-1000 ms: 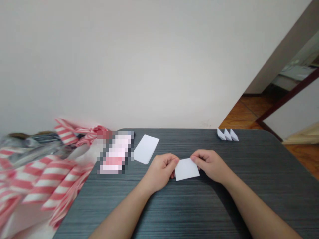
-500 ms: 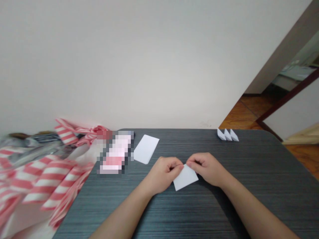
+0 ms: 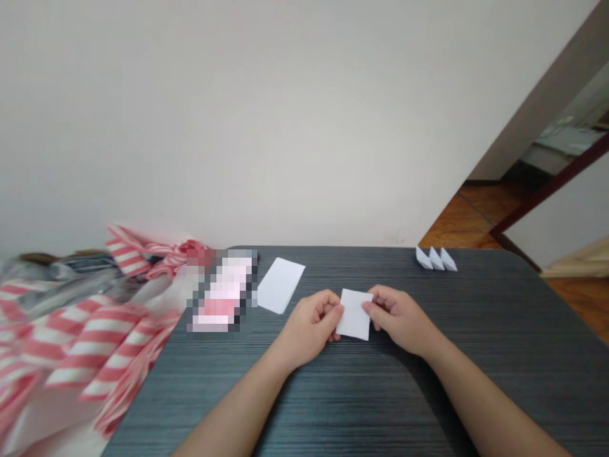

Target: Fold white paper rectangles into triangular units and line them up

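A small, nearly square piece of white paper (image 3: 354, 317) is held between my two hands, over the dark table (image 3: 342, 406). My left hand (image 3: 313, 324) pinches its left edge, thumb on top and fingers curled beneath. On the opposite edge, my right hand (image 3: 398, 317) grips with the thumb on the face and the fingers behind. Left of my hands lies a flat stack of white paper sheets (image 3: 280, 285). Several pointed folded white paper pieces (image 3: 435, 259) stand in a row at the far right of the table.
A blurred-out pink and white rectangular object (image 3: 223, 289) lies on the table's left side. Red-and-white striped cloth (image 3: 114, 333) is heaped beyond the left edge. A pale wall (image 3: 304, 127) rises behind the table, and wooden floor (image 3: 469, 209) shows at right.
The paper has turned from a slanted position to nearly upright and now looks squarer. My hands have moved from its top corner apart to its left and right edges.
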### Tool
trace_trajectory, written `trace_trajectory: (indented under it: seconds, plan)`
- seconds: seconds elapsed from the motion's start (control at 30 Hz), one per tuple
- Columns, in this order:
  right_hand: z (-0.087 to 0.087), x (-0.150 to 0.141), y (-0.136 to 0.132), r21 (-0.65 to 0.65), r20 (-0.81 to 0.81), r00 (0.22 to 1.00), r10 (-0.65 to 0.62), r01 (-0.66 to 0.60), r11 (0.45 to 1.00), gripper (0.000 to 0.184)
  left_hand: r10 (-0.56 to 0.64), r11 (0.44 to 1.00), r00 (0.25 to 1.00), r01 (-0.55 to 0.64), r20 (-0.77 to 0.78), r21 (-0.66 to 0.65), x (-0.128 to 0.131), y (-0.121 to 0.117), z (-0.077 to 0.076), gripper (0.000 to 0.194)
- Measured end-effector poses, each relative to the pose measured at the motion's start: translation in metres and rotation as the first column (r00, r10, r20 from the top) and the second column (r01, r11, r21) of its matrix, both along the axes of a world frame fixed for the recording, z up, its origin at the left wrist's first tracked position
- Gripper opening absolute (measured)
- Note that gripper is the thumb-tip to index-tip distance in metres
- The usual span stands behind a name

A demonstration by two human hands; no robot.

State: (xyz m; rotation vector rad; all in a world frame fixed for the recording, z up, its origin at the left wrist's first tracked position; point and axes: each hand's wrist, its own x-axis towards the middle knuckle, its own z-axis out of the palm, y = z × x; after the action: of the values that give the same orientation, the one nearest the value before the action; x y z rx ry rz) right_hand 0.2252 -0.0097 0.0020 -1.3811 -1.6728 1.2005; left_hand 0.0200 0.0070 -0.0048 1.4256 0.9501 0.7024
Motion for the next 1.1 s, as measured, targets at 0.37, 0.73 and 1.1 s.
trace_trajectory:
  seconds: [0.37,0.73,1.1]
  plan:
    - [-0.0038,-0.0009,-0.0017,0.007,-0.166,0.982,0.085,-0.085,0.996,0.012,0.035,0.999,0.999,-0.035,0.034,-0.014,-0.0018,0.0004,-0.0001,0.018]
    - [-0.0024,0.002,-0.0028,-0.046,-0.195,0.98,0.047,-0.057,0.997,0.02,0.041,0.997,0.985,-0.029,0.169,-0.072,-0.0032,0.0021,0.0034,0.027]
    - [-0.0046,0.0043,-0.0018,-0.028,-0.162,0.986,0.03,-0.035,0.999,0.028,0.045,0.999,0.991,-0.042,0.122,-0.023,-0.0012,0.0016,-0.0023,0.013]
